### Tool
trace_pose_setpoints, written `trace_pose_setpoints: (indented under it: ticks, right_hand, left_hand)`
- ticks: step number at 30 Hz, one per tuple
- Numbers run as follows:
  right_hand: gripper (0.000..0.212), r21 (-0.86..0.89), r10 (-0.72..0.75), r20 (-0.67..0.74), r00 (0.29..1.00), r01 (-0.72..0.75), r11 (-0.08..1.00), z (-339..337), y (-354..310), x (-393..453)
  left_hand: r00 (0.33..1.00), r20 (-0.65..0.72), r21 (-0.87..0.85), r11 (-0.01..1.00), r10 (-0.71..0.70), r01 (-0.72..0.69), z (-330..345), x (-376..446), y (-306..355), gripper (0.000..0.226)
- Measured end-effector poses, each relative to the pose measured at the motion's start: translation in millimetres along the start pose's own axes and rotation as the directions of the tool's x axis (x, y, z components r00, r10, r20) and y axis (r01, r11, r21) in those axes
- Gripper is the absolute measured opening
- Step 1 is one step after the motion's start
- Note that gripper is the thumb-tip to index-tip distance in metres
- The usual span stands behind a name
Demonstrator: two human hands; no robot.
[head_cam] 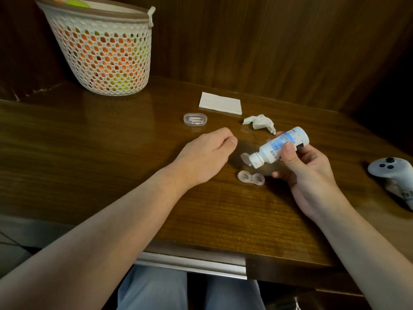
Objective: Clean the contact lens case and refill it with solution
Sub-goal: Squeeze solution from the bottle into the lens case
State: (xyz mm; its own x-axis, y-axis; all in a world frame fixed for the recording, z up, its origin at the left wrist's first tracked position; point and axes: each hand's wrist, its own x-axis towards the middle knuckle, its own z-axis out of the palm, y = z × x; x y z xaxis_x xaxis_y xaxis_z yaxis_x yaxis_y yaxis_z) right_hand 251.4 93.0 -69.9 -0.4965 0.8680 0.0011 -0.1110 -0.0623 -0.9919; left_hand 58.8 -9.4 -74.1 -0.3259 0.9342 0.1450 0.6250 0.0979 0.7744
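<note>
Lens case (251, 178) lies open on the counter (111, 153), just in front of my right hand (306, 173), with its two small wells facing up. My right hand is clamped around the solution bottle (282, 147), thumb on the label and the other fingers behind. The bottle is tilted with its nozzle pointing down and to the left, and its flip cap hangs open at the tip. The nozzle is above the case, perhaps a little behind it, not touching it. My left hand (207, 156) rests on the counter to the left, loosely curled, holding nothing that I can see.

I judge that the step now is filling the wells. To do it well, I should bring the nozzle directly over one well, keep it from touching the plastic, and squeeze gently so the solution does not overflow. The case is light, so my left hand could steady its edge. Then I move to the second well.

A crumpled tissue (260, 123) lies behind the bottle, a folded tissue (220, 103) further back, and a small clear box (195, 119) to their left. I cannot tell whether the wells already hold liquid.
</note>
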Motion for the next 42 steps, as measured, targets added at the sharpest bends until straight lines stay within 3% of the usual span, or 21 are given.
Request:
trace_pose_setpoints:
  ticks: [7, 14, 25, 31, 37, 42]
  right_hand:
    - [0.062, -0.012, 0.001, 0.006, 1.000, -0.001, 1.000, -0.2, 0.4, 0.0]
    - [0.032, -0.020, 0.015, 0.047, 0.999, -0.014, 1.000, 0.9, -2.7, -1.4]
    - [0.033, -0.001, 0.007, 0.055, 0.998, -0.007, 1.000, -0.2, -2.3, -1.8]
    - [0.055, -0.008, -0.005, 0.037, 0.999, 0.005, 1.000, -2.1, 0.7, -0.1]
    - [0.036, -0.002, 0.003, 0.055, 0.998, -0.003, 1.000, -1.8, -0.9, 0.0]
    - [0.041, -0.002, 0.007, 0.045, 0.999, -0.007, 1.000, -1.9, -1.0, 0.2]
  left_hand:
    - [1.000, 0.002, 0.003, 1.000, 0.000, 0.000, -0.2, -0.5, 1.1, 0.029]
    - [1.000, 0.011, -0.008, 1.000, 0.003, -0.003, -1.0, -1.1, 1.8, 0.029]
    - [1.000, 0.012, -0.005, 1.000, 0.004, -0.004, -1.9, -1.3, 2.8, 0.029]
    - [1.000, 0.012, -0.006, 1.000, 0.003, -0.003, -1.3, -1.1, 1.5, 0.029]
    - [1.000, 0.011, -0.008, 1.000, 0.005, -0.005, -1.5, -1.4, 1.9, 0.029]
    - [1.000, 0.013, -0.007, 1.000, 0.005, -0.005, -1.3, -1.0, 1.8, 0.030]
